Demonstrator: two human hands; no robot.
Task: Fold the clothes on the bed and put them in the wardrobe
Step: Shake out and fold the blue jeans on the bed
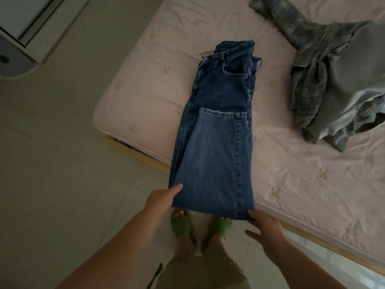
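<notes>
A pair of blue jeans lies lengthwise over the corner of the pink mattress, folded in half with the leg hems doubled back up over the thighs. The folded end hangs off the bed edge toward me. My left hand grips the left corner of that folded end, thumb on top. My right hand holds the right corner from beneath, fingers spread. A crumpled grey plaid garment lies on the bed at the upper right.
The wooden bed frame runs diagonally along the mattress edge. Pale floor tiles fill the left. White furniture stands at the top left corner. My feet in green slippers stand close to the bed.
</notes>
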